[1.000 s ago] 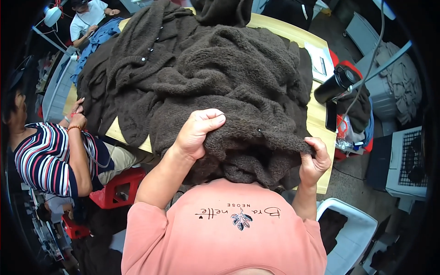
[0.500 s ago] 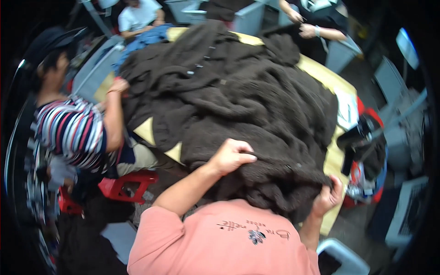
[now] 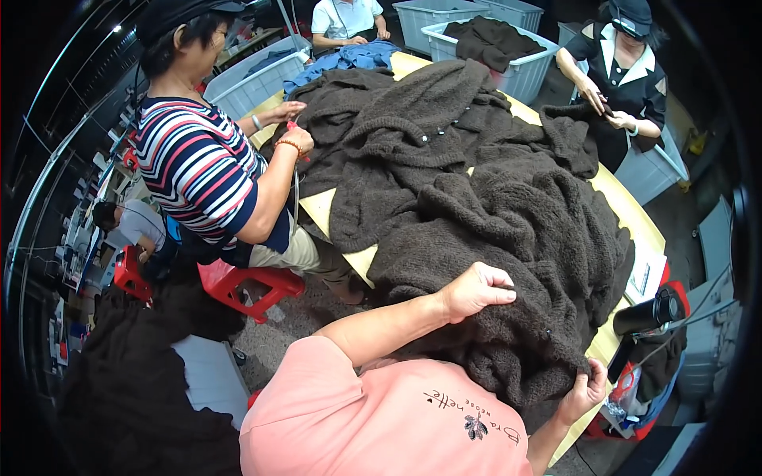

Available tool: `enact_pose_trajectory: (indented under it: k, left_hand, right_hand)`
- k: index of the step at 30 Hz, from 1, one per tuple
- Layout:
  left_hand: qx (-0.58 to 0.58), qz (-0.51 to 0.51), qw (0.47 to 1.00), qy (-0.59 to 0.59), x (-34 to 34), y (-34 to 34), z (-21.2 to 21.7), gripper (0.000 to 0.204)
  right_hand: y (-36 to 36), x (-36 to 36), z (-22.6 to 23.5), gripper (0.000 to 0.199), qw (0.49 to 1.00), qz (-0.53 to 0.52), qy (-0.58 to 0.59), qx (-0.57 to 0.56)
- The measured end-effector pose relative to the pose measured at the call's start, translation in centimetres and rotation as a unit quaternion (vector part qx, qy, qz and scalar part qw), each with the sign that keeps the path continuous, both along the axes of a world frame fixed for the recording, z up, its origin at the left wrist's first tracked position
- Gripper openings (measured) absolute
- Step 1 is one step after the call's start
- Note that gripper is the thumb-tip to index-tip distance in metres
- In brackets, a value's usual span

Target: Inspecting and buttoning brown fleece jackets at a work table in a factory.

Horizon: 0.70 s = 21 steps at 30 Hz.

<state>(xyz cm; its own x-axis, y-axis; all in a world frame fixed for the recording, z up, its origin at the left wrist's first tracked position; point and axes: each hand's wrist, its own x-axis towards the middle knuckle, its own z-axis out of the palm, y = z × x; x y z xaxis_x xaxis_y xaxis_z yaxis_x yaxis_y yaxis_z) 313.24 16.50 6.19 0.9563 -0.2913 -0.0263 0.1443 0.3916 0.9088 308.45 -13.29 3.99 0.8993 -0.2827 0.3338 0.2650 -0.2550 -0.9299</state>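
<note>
A dark brown knitted garment (image 3: 524, 329) with small buttons lies half over the table's near edge and hangs toward my body. My left hand (image 3: 478, 294) pinches its upper fold between thumb and fingers. At the garment's right end, my right hand (image 3: 583, 389) grips the edge, fingers closed on the knit. Beyond my hands, more brown knitwear (image 3: 429, 119) is heaped across the pale yellow table (image 3: 361, 262). What lies under the folds is hidden.
A co-worker in a striped top (image 3: 202, 166) stands at the left by a red stool (image 3: 246, 289). Other people sit across the table beside grey bins (image 3: 528, 75). A black bottle (image 3: 647, 312) and paper (image 3: 644, 276) lie at the right edge. Brown fabric (image 3: 131, 381) covers the lower left.
The whole view has swung, so the table and people appear shifted right and lower. Both my hands keep their hold on the brown garment. The striped co-worker's second hand now shows.
</note>
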Motion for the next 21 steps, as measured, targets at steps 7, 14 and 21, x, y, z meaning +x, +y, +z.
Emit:
enact_pose_trajectory:
  k: [7, 14, 21]
  left_hand:
    - [0.1, 0.135, 0.986, -0.007, 0.0, 1.0, 1.8, 0.008]
    - [0.041, 0.1, 0.993, 0.043, 0.5, 2.2, 0.8, 0.012]
    - [-0.002, 0.07, 0.995, 0.074, 0.1, 1.1, 0.3, 0.012]
  right_hand:
    - [1.5, -0.2, 0.5, 0.02, 1.0, -0.007, -0.021, -0.008]
    - [2.2, -0.5, -0.1, 0.02, 0.998, 0.038, 0.008, 0.041]
    - [1.2, -0.6, -0.5, 0.021, 0.999, 0.029, 0.017, 0.043]
